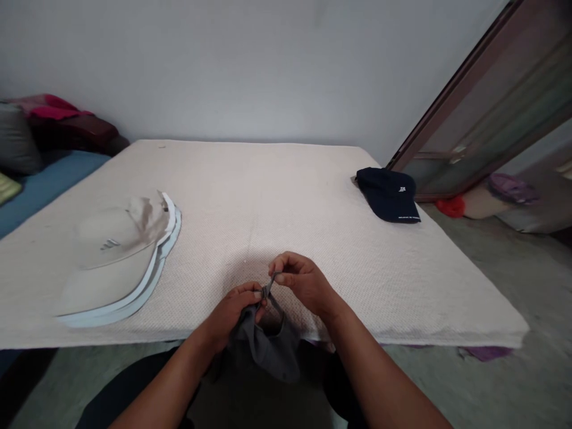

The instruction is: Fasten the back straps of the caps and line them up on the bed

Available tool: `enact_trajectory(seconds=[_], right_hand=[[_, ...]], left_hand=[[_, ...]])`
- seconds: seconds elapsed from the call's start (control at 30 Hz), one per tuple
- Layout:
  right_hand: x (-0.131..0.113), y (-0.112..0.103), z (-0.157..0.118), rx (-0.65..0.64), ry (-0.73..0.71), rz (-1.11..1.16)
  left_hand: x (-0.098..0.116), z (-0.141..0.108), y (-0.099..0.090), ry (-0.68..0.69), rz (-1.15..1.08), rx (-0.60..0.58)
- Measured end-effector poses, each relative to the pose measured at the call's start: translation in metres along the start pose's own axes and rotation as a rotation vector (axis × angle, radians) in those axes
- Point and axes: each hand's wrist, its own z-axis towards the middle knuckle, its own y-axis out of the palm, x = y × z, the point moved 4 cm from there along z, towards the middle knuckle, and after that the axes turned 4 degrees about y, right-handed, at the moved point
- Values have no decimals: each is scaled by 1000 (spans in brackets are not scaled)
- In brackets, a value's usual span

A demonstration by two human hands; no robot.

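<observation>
A dark grey cap (pixel 277 351) hangs at the table's near edge, its crown down towards my lap. My left hand (pixel 239 307) pinches its back strap close to the small buckle. Slightly higher and to the right, my right hand (pixel 299 280) grips the strap's end between thumb and fingers. The strap stretches between the two hands, and part of the cap is hidden behind my left hand and wrist.
Stacked light caps (pixel 120 250) lie on the left of the cloth-covered table (pixel 268 196). A navy cap (pixel 388 193) sits at the right. Behind rises a pale wall (pixel 250 71); a framed door (pixel 473 113) stands on the right.
</observation>
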Motion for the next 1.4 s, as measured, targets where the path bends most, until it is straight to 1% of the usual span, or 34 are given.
enact_trajectory(seconds=[0.1,0.2,0.3,0.37,0.5,0.67,0.87,1.03,1.1,1.27,1.4], right_hand=[[-2,-2,-1,10,29,166],[-2,-2,-1,-26,84,192],[2,-3,0,-33,135,137],[6,-4,0,-46,170,79],[11,0,0,-114,208,-65],[12,2,1,-101,227,-162],[16,3,3,-75,188,-309],[17,3,3,-65,129,-404],[17,3,3,-82,150,-387],[18,3,1,-120,227,-235],[17,3,1,-130,237,-177]], left_hand=[[1,-1,0,2,-74,-35],[2,-3,-1,10,-92,-51],[5,-4,-1,50,-67,-51],[6,-4,-2,71,-31,-11],[2,-2,-5,85,65,70],[-3,-1,-8,125,147,97],[-4,0,-9,158,263,97],[-5,1,-11,155,366,135],[-6,1,-11,145,351,137],[-5,-1,-9,99,289,119],[-2,-3,-6,102,238,107]])
